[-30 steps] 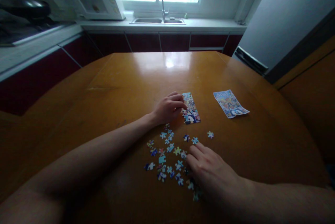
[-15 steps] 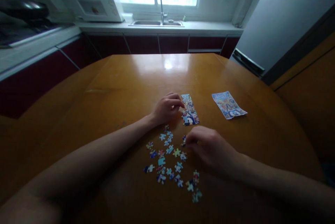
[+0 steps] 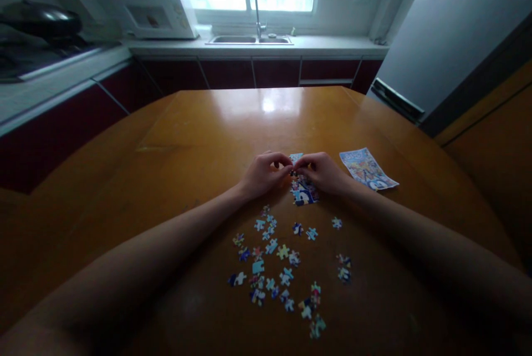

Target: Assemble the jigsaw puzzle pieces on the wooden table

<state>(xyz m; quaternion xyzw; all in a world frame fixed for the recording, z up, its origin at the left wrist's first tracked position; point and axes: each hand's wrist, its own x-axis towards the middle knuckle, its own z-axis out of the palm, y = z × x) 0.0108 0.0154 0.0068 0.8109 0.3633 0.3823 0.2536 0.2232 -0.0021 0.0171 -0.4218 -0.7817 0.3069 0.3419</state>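
My left hand (image 3: pixel 266 174) and my right hand (image 3: pixel 323 173) meet over the partly assembled jigsaw puzzle (image 3: pixel 305 196). Between their fingertips is a small dark puzzle piece (image 3: pixel 293 172), pinched from both sides. The hands cover the middle of the assembled strip; its light blue far end and its near end with a blue-and-white figure show. Nearer to me lie several loose puzzle pieces (image 3: pixel 283 252), scattered on the wooden table (image 3: pixel 199 140). A few of them, such as a light blue piece (image 3: pixel 311 233), lie under my right forearm's side of the spread.
A creased picture sheet (image 3: pixel 368 168) lies right of my right hand. Beyond the table stand a counter with a sink (image 3: pixel 233 40) and tap (image 3: pixel 257 6), a white microwave (image 3: pixel 155 15), and a dark pan (image 3: pixel 44 18) on the stove at left. A fridge (image 3: pixel 449 29) rises at right.
My right hand has moved from the loose pieces up to the assembled strip, bringing a piece to my left hand's fingertips. Pieces it was hiding now show. The left hand stays nearly in place.
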